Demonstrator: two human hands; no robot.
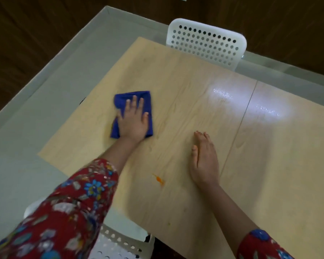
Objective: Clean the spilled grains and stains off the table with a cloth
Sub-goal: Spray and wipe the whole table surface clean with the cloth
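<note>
Left hand (133,119): flat, pressing blue cloth (132,114)
Right hand (204,159): flat on table (269,165)
Orange stain (159,179): between both forearms

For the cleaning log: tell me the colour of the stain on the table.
Orange. The stain shows best in the head view, the only view given.

**Wood grain, plastic and cloth**

Looks like pale wood-grain laminate across the table (195,86), smooth, with enough gloss to throw back white glare at the far right. Reads as soft, matt, napped blue fabric in the cloth (144,99) at the left. Appears as white moulded plastic, pierced with round holes and faintly shiny, in the far chair (206,42) and again in the near chair (116,243). Shows as thin red fabric with a printed floral pattern on the sleeve (73,202). Seems matt and plain in the grey floor covering (54,90), dark and wood-grained in the floor (26,34) beyond.
</note>
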